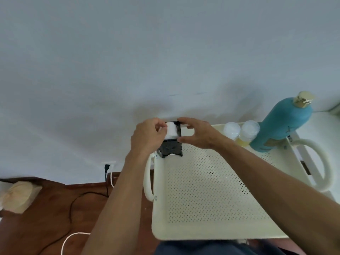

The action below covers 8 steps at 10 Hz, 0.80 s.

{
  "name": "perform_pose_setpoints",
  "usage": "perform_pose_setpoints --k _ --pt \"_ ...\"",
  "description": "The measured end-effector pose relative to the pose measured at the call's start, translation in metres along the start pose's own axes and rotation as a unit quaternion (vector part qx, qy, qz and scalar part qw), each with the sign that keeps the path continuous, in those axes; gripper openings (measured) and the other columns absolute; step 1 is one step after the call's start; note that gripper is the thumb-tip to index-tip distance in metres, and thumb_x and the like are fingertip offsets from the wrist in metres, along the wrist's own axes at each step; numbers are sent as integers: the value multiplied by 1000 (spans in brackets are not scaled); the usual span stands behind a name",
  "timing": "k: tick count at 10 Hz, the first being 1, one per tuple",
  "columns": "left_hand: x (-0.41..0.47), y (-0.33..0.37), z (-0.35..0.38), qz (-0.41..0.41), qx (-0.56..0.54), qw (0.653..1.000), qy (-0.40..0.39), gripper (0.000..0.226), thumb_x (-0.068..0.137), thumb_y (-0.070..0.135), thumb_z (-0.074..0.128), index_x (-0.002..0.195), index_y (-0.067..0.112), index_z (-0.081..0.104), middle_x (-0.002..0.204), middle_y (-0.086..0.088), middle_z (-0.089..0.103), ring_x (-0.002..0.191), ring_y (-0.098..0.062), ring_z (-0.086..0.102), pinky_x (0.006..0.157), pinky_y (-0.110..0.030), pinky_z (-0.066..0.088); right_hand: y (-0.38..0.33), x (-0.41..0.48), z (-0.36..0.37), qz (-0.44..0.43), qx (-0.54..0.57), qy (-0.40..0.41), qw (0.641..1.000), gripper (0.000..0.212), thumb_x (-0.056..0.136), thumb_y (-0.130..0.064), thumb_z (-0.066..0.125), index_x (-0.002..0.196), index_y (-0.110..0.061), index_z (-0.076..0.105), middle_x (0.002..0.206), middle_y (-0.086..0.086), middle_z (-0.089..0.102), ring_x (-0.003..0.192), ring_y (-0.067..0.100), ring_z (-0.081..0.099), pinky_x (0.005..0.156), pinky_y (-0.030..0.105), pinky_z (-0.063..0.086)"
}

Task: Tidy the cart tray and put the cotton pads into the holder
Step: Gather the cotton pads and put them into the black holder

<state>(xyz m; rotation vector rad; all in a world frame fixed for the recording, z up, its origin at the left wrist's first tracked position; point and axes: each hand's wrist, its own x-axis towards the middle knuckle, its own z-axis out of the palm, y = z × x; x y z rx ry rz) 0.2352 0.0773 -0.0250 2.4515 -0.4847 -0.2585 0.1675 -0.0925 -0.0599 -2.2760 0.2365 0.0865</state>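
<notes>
A black ornate holder [170, 148] stands at the far left corner of the cream perforated cart tray [206, 196]. White cotton pads [172, 131] fill its open top. My left hand [147, 136] pinches the pads from the left, fingers closed on their edge. From the right, my right hand [198, 134] grips the holder's rim between thumb and fingers. The holder's left side is hidden behind my left hand.
Two clear jars with pale lids [231, 130] [249, 130] and a tall teal bottle with a gold cap [281, 124] stand along the tray's far right. Cream handles [148, 181] [323, 166] flank the tray. Cables [77, 197] lie on the wooden floor at left.
</notes>
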Motion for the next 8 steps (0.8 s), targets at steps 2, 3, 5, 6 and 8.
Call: perform_pose_setpoints --k 2,3,5,6,8 --pt "2 -2 10 60 146 986 55 22 84 42 64 97 25 70 105 0 55 98 -19 51 71 -32 44 -1 -1 3 11 20 4 1000 72 77 -34 72 140 -27 38 141 -5 49 118 14 53 91 21 36" --pt "1 2 8 85 168 979 73 22 83 44 64 94 26 71 100 2 60 93 -21 55 73 -34 46 -1 -2 4 15 21 7 1000 71 77 -34 71 140 -28 38 141 -6 49 117 13 53 90 20 36" --pt "-3 8 8 52 214 975 -18 26 92 34 49 92 24 73 83 1 69 78 -22 62 67 -33 49 -5 -6 7 18 11 20 1000 69 80 -32 68 141 -27 37 143 -4 45 118 14 52 91 20 36" --pt "-11 7 7 55 183 981 8 26 92 32 48 100 24 71 100 1 68 90 -24 62 74 -37 49 -8 -12 10 19 4 34 999 67 81 -32 67 141 -27 37 143 -3 46 117 14 52 89 20 36" --pt "-56 6 21 67 6 993 102 23 89 35 58 108 24 66 107 2 61 95 -20 58 80 -39 50 -1 -35 10 15 12 50 999 65 82 -35 66 140 -27 37 141 -3 48 118 15 52 90 21 36"
